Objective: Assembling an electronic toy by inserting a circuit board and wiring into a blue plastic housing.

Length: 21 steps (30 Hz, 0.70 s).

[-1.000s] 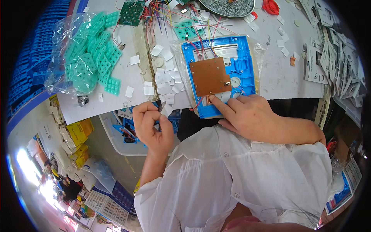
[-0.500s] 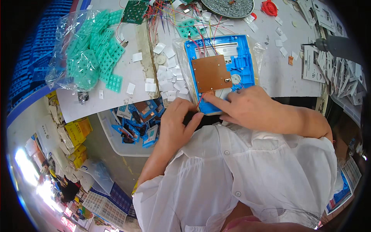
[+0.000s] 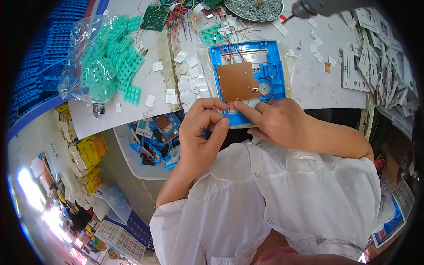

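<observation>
A blue plastic case lies open in front of me on a clear plastic bag, with a brown circuit board and several thin wires inside. My left hand is at its lower left corner, fingers curled and closed around a thin red wire by the board's lower edge. My right hand grips the case's near edge. Its index finger reaches to the board's lower edge, and its thumb is at the rim. A small round white part sits beside the board.
Green keypad sheets in a clear bag lie left; white paper pieces are scattered nearby. A dish of screws stands at the back. An electric screwdriver hangs at upper right. Stacked printed cards lie right; a parts bin sits below left.
My left hand has risen, its fingers closing in on the red wire. The right index finger stays at the board. The case shifted slightly left, and the hanging screwdriver swung away toward the upper left.
</observation>
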Available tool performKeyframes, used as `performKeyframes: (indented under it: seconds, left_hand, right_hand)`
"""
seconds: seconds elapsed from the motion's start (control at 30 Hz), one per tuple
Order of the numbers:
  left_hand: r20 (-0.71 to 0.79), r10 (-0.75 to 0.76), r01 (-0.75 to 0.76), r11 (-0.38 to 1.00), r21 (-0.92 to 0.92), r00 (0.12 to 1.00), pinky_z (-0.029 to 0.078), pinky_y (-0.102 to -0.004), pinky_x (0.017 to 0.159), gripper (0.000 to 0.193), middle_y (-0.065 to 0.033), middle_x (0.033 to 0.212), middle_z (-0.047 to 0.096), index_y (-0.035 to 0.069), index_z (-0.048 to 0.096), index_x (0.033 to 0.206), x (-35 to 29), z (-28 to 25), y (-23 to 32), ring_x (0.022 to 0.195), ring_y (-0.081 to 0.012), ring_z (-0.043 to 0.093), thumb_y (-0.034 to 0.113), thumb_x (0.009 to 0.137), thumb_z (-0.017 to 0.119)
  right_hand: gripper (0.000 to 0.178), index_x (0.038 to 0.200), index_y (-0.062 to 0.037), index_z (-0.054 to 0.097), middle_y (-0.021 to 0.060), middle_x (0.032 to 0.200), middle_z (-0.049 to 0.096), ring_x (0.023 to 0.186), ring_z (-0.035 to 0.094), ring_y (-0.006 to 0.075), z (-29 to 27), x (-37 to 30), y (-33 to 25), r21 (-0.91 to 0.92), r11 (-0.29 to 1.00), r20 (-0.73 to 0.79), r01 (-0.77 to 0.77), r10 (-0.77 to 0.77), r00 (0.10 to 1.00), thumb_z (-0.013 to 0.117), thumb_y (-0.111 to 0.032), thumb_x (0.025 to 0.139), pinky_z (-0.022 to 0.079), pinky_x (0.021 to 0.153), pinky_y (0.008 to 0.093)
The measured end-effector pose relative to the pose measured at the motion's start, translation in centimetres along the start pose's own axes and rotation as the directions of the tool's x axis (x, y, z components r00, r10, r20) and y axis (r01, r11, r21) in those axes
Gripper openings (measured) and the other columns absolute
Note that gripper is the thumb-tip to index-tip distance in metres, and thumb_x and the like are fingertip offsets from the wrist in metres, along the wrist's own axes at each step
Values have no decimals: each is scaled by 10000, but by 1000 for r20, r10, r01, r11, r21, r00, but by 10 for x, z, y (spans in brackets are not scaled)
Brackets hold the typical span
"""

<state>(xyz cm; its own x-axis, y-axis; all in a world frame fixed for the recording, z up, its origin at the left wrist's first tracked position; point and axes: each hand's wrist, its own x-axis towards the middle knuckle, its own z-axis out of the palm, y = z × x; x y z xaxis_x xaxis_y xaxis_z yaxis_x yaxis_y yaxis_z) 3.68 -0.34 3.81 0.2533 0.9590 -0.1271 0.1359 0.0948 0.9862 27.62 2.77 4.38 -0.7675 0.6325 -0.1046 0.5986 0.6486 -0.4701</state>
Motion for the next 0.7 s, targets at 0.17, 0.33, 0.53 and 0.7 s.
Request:
performKeyframes:
  seconds: [0.17, 0.33, 0.53, 0.7]
  left_hand:
    - [78, 98, -102, 994, 49, 992, 500, -277, 710, 69, -149, 1147, 686, -22, 679, 973, 18, 18, 0, 820, -187, 640, 34, 951, 644]
    - [164, 227, -261, 937, 232, 960, 522, -376, 792, 164, -166, 1161, 684, -3, 684, 1085, 28, 29, 6, 941, -331, 660, 61, 941, 640]
    - [297, 334, -441, 556, 705, 895, 417, -423, 943, 373, -61, 1231, 673, 85, 711, 1185, 10, 2, -12, 1047, -262, 599, 185, 826, 708]
    - [378, 256, -438, 251, 863, 890, 269, -523, 1052, 477, 21, 1305, 626, 123, 702, 1232, -2, 5, -16, 1125, -205, 554, 315, 800, 765]
  right_hand:
    - [510, 1288, -58, 625, 69, 733, 642, 660, 654, 268, -9, -3, 5, 211, 976, -373, 58, 25, 928, 798, -231, 840, 523, 594, 366]
    - [268, 1116, -62, 716, 89, 821, 694, 711, 668, 290, 15, -11, 19, 369, 925, -533, 94, 127, 837, 769, -165, 874, 532, 625, 367]
    - [120, 977, -13, 751, 101, 895, 732, 736, 691, 245, 5, -18, 29, 646, 760, -298, -70, 336, 893, 732, -90, 886, 541, 651, 317]
    - [158, 1033, 1, 747, 62, 920, 718, 763, 665, 125, -23, -24, 38, 822, 531, 10, -207, 351, 936, 735, -14, 876, 554, 641, 254]
